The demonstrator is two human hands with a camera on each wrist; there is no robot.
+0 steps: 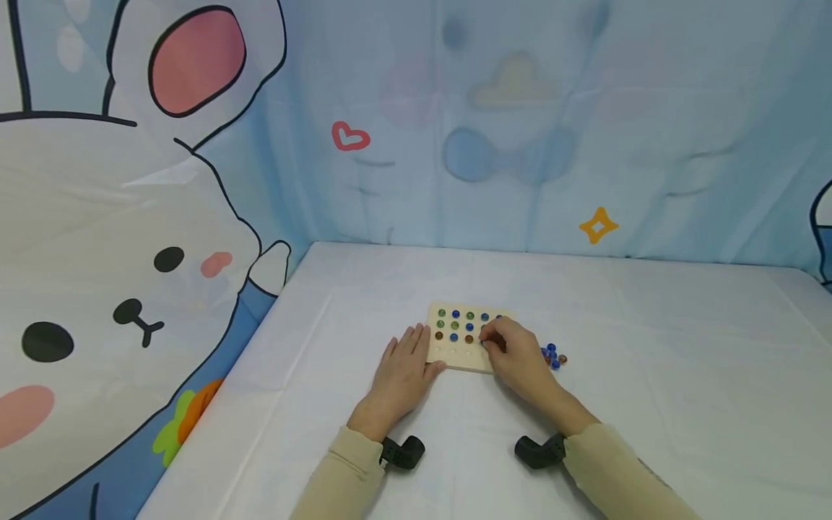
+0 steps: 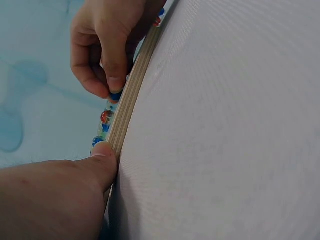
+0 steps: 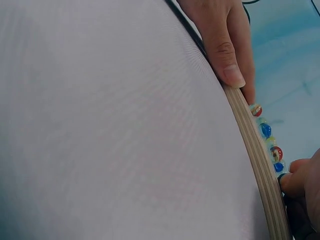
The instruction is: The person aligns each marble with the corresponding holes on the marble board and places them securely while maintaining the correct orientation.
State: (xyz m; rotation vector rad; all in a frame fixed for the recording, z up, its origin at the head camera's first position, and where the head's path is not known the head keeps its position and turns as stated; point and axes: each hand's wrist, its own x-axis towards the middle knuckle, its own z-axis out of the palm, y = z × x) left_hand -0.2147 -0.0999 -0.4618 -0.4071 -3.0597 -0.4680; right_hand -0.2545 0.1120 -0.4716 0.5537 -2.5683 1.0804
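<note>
A pale wooden board (image 1: 460,359) lies on the white-covered table, with glass marbles sitting in rows of round hollows. Green, blue and brownish-red marbles fill the far rows at the left, while the nearest row shows bare hollows. My left hand (image 1: 401,372) rests along the board's left edge, fingers straight, its thumb at the near left corner. Over the right part of the board, my right hand (image 1: 520,361) pinches a dark blue marble (image 2: 115,95) between thumb and fingertips, close over the surface. That hand hides several hollows. Red and blue marbles (image 3: 266,130) show along the board's edge in the right wrist view.
A small cluster of loose blue and brownish-red marbles (image 1: 552,355) lies on the table just right of the board, partly behind my right hand. Black wrist cameras (image 1: 404,453) sit at both cuffs. A printed light-blue curtain (image 1: 403,195) stands behind the table.
</note>
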